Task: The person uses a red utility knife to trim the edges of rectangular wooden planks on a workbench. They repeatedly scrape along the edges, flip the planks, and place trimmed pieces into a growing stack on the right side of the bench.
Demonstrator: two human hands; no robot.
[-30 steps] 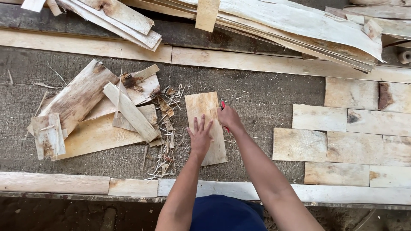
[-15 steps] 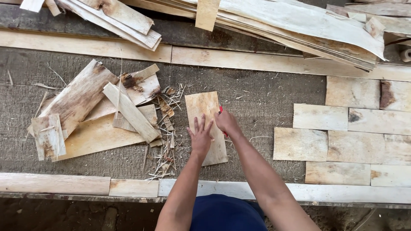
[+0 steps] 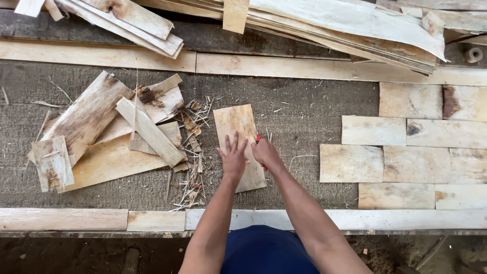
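- At the middle of the bench (image 3: 304, 116), a small rectangular veneer sheet (image 3: 237, 127) lies flat on the grey, fibrous surface, its long side running away from the person.
- Left hand (image 3: 233, 160) presses flat on the sheet's lower half, fingers (image 3: 231, 146) spread and released, not curled around anything.
- Right hand (image 3: 266, 155) sits at the sheet's right edge, clenched on a slim red tool (image 3: 259, 139); only a sliver of it shows, so I cannot tell what kind it is.
- The sheet looks thin, light and somewhat brittle; it would likely flex and split along the grain, so a flat palm or a hold at both long edges seems safest.
- Its face is pale tan with darker yellow-brown blotches, edges fairly straight, the near end partly hidden by the hand.
- Just left of it lies a litter of splinters (image 3: 193, 152), then a loose heap of offcuts (image 3: 101, 137).
- Well apart on the right, trimmed pieces (image 3: 406, 147) lie side by side in rows.
- Long stacked strips (image 3: 355, 25) lie across the far edge.
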